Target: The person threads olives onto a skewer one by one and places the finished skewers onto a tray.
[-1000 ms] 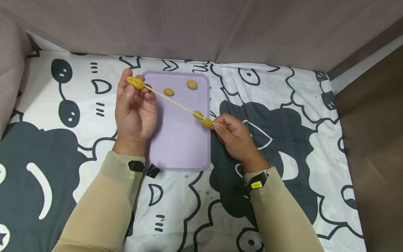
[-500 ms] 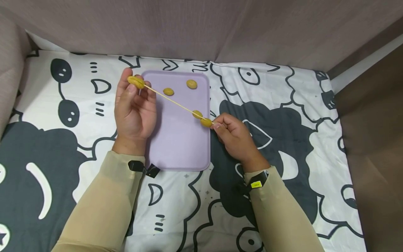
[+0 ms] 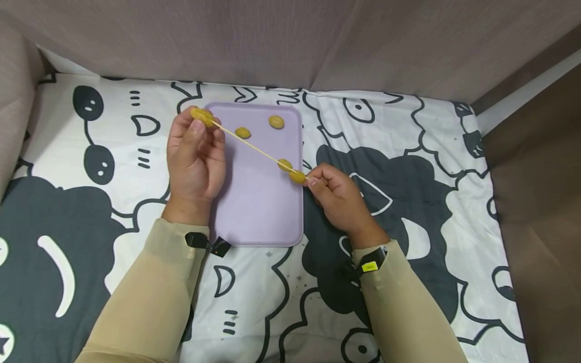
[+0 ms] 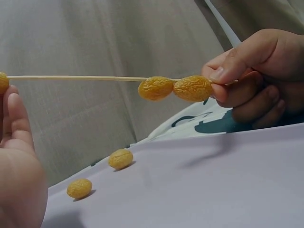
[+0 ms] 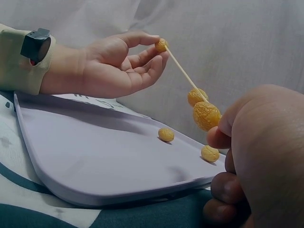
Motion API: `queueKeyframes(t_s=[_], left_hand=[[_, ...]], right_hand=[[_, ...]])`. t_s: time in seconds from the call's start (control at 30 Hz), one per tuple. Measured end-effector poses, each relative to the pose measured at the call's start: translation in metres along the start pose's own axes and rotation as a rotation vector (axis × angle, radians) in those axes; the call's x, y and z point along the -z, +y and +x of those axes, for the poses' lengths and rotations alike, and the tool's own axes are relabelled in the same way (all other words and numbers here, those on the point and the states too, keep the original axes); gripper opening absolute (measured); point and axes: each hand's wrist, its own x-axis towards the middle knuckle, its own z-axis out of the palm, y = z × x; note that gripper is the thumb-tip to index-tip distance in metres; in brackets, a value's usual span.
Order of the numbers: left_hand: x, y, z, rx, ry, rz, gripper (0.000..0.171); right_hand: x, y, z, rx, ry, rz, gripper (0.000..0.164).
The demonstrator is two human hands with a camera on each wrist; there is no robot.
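A thin pale skewer (image 3: 249,145) stretches above the tray between both hands. Two yellow, wrinkled, oval fruits are threaded side by side near its right end, the outer fruit (image 4: 193,89) close to the fingertips and the inner fruit (image 4: 156,89) beside it. My right hand (image 3: 338,199) pinches the skewer's end just behind them. At the other end, the thumb and fingers of my left hand (image 3: 196,164) pinch a third yellow fruit (image 3: 202,117), which meets the skewer's tip; how deep the tip sits is hidden. The left palm faces up.
Below the hands lies a lilac rectangular tray (image 3: 256,217). Two loose yellow fruits, one smaller fruit (image 3: 242,132) and one fruit (image 3: 276,122) near the far right corner, rest on it. The patterned cloth (image 3: 390,282) spreads underneath, with grey-brown fabric (image 3: 290,45) rising behind.
The fruit in my left hand has shifted slightly right along the skewer's line, and the left index finger has bent further in. My right hand and the tray fruits stay put.
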Motion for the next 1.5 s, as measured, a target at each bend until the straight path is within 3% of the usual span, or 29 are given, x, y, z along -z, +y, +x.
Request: queueKeyframes(t_s=[0.43, 0.67, 1.1, 1.5], left_hand=[[-0.0015, -0.0039, -0.0021, -0.035, -0.019, 0.138, 0.026], [-0.0036, -0.0048, -0.0036, -0.041, -0.020, 0.187, 0.014], [-0.0039, -0.0055, -0.0062, -0.006, -0.043, 0.263, 0.016], [-0.0020, -0.0074, -0.0069, 0.003, -0.107, 0.382, 0.027]], right_hand=[[0.0003, -0.0003, -0.0002, -0.006, 0.000, -0.025, 0.013], [-0.0003, -0.0006, 0.0001, -0.002, 0.003, -0.017, 0.014], [-0.0004, -0.0015, -0.0007, -0.007, 0.009, -0.029, 0.014], [0.0013, 0.0008, -0.0005, 0.006, -0.013, -0.007, 0.015]])
